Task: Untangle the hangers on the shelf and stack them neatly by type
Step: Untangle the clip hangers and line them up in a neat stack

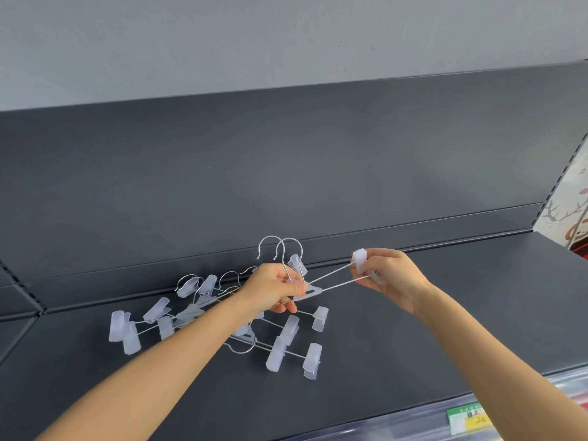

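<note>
I hold two frosted-plastic clip hangers with wire hooks [307,292] above the dark grey metal shelf [445,329]. My left hand [270,291] grips their centre plates and my right hand [391,275] pinches their end clips. No neat stack shows yet. A tangled heap of similar hangers [191,308] lies below and left of my left hand. My left forearm hides where the wires cross.
</note>
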The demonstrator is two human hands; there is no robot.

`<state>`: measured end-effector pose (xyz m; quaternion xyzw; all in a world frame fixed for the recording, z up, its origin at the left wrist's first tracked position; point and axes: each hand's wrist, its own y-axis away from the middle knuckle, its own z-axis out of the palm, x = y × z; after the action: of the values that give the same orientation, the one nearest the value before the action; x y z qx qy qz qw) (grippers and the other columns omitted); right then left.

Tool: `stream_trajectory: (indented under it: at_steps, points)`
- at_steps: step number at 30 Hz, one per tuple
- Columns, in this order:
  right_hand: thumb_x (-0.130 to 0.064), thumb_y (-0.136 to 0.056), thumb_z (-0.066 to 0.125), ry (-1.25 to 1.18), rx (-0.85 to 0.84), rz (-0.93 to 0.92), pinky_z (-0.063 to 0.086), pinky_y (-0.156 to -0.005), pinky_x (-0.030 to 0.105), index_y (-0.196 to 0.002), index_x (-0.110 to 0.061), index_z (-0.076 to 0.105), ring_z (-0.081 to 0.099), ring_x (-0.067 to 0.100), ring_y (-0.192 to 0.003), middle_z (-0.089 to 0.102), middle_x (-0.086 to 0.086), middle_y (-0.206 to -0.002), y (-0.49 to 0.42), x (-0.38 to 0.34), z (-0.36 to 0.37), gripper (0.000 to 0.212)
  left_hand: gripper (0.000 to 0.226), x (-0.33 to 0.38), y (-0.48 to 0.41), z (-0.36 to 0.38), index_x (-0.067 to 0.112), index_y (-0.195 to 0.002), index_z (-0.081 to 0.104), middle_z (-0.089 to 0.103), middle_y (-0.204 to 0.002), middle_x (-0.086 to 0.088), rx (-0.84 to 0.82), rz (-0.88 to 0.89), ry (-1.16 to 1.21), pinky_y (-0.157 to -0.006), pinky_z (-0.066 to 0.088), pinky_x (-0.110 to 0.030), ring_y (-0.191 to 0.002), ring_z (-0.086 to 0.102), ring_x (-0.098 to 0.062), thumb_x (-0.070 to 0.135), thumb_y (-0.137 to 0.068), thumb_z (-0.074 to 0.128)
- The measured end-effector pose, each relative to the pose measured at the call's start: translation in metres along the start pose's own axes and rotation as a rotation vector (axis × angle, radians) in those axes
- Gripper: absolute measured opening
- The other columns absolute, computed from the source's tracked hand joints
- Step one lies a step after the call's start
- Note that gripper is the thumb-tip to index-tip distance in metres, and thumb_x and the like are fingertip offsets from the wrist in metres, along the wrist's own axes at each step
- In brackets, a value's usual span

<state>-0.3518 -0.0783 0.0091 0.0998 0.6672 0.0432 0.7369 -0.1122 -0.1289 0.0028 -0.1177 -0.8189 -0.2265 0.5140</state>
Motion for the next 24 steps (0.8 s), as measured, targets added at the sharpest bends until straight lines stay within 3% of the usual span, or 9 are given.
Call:
stream_trajectory:
  at_steps: [5,7,10,13,16,20,24]
  points:
    - [0.000,-0.079,0.061,-0.027,-0.028,-0.027,0.054,-0.085,0.030,-0.075,0.001,0.067,0.057,0.021,-0.078,0.056,0.006,-0.074,0.002,-0.003,-0.005,0.007,0.008,0.003,0.001,-0.003,0.014,-0.093,0.065,0.054,-0.052,-0.001,0.014,0.008,0.004,-0.055,0.050,-0.024,-0.061,0.067,-0.018,0.017,-0.086,0.069]
    - [-0.014,-0.081,0.066,0.010,-0.034,-0.032,0.055,-0.082,0.028,-0.077,0.007,0.061,0.056,0.020,-0.079,0.052,0.006,-0.071,0.002,-0.001,-0.006,0.023,0.009,0.003,0.002,-0.005,0.013,-0.092,0.066,0.060,-0.061,-0.008,0.022,0.018,-0.005,-0.055,0.051,-0.024,-0.061,0.068,-0.018,0.017,-0.085,0.070]
    - [-0.031,-0.083,0.070,0.062,0.069,-0.015,0.057,-0.079,0.031,-0.074,-0.001,0.055,0.055,0.020,-0.072,0.050,0.006,-0.072,0.000,0.004,-0.003,0.035,0.007,0.005,0.002,-0.001,0.013,-0.089,0.068,0.069,-0.075,-0.009,0.051,0.053,-0.028,-0.053,0.050,-0.023,-0.059,0.068,-0.018,0.016,-0.084,0.072]
    - [-0.038,-0.083,0.069,0.069,0.165,0.013,0.058,-0.070,0.031,-0.073,-0.006,0.053,0.049,0.020,-0.074,0.044,0.008,-0.078,-0.002,0.007,-0.002,0.037,0.009,0.006,0.002,0.005,0.011,-0.088,0.067,0.068,-0.070,-0.004,0.072,0.080,-0.048,-0.048,0.047,-0.022,-0.054,0.065,-0.017,0.016,-0.083,0.072]
    - [-0.037,-0.087,0.064,-0.007,0.114,0.005,0.057,-0.069,0.030,-0.090,0.003,0.063,0.057,0.019,-0.076,0.053,0.010,-0.085,0.000,0.009,-0.006,0.040,0.009,0.007,0.004,0.005,0.010,-0.087,0.067,0.064,-0.061,-0.003,0.087,0.085,-0.058,-0.047,0.045,-0.022,-0.052,0.063,-0.017,0.016,-0.084,0.072]
    - [-0.026,-0.086,0.062,-0.174,-0.131,-0.037,0.056,-0.080,0.032,-0.111,-0.003,0.065,0.065,0.023,-0.098,0.064,0.011,-0.106,0.006,0.008,-0.018,0.034,0.010,0.006,0.005,-0.003,0.010,-0.090,0.067,0.056,-0.054,-0.004,0.132,0.049,-0.039,-0.050,0.047,-0.023,-0.053,0.064,-0.016,0.017,-0.084,0.070]
    - [-0.020,-0.090,0.061,-0.027,-0.072,-0.097,0.056,-0.081,0.030,-0.104,-0.003,0.068,0.065,0.021,-0.093,0.060,0.012,-0.102,0.004,0.013,-0.017,0.023,0.009,0.006,0.005,-0.001,0.010,-0.089,0.067,0.059,-0.053,-0.001,0.145,0.066,-0.042,-0.050,0.047,-0.023,-0.054,0.064,-0.017,0.016,-0.083,0.070]
